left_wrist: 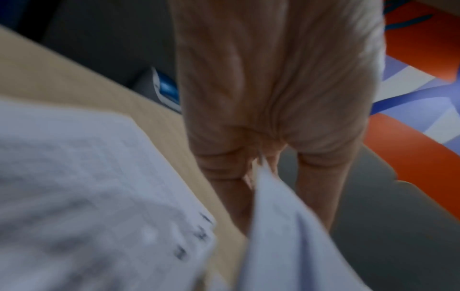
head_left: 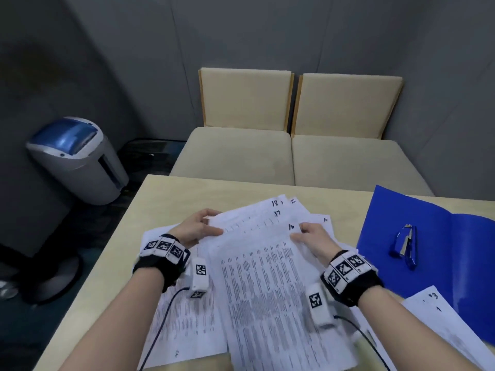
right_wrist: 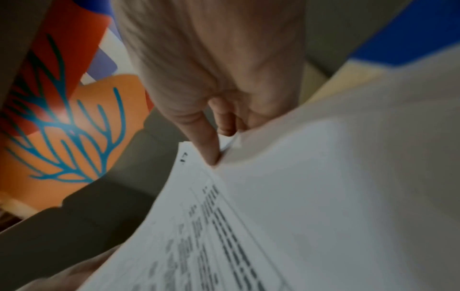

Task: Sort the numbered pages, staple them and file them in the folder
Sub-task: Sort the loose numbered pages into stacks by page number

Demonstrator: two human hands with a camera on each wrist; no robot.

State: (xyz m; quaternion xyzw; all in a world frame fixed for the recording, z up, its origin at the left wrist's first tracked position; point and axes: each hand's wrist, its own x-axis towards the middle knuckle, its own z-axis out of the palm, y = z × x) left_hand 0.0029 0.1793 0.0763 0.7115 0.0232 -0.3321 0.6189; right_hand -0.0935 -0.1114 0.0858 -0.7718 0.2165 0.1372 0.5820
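Note:
A fanned stack of numbered pages (head_left: 262, 263) is lifted off the table in the head view, with 16, 17, 18 and 22 showing at the top corners. My left hand (head_left: 199, 227) grips the stack's upper left edge, thumb on top. My right hand (head_left: 308, 234) pinches the top right corner of page 16. In the left wrist view the fingers (left_wrist: 221, 177) clamp a sheet edge (left_wrist: 278, 226). In the right wrist view a fingertip (right_wrist: 209, 149) presses between the sheets (right_wrist: 323, 196). An open blue folder (head_left: 434, 245) lies at the right with a blue stapler (head_left: 405, 246) on it.
More loose pages (head_left: 184, 325) lie on the beige table (head_left: 117, 245) under the stack, and others (head_left: 439, 317) at the lower right overlap the folder. Two beige chairs (head_left: 292, 145) stand beyond the table. A grey and blue shredder bin (head_left: 77, 159) is on the floor at left.

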